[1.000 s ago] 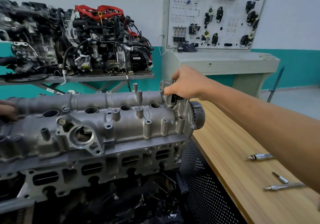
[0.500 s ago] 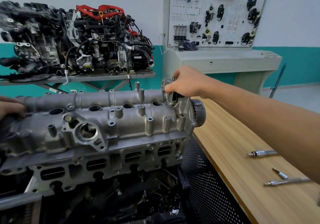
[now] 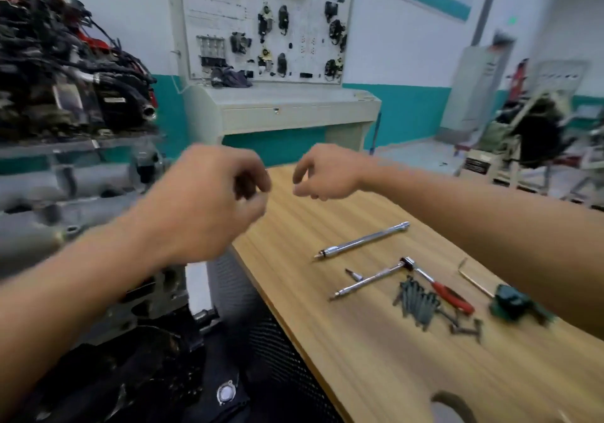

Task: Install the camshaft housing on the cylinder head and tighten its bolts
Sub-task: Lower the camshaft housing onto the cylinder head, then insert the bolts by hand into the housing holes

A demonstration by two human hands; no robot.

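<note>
Your L grip point(image 3: 209, 200) & R grip point(image 3: 327, 174) hung loose, holding nothing, above the counter point(image 3: 359, 373) edge. Bolts point(image 3: 418, 305) lay at 4 o'clock by the ratchet point(image 3: 451, 295); camshaft housing point(image 3: 32, 187) at 9.

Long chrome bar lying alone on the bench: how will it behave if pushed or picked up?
The chrome bar looks round and lies free on the flat wooden table, so a sideways push would probably roll it. It seems solid steel: likely stiff, heavy for its slimness. The polished finish may be slippery.
</note>
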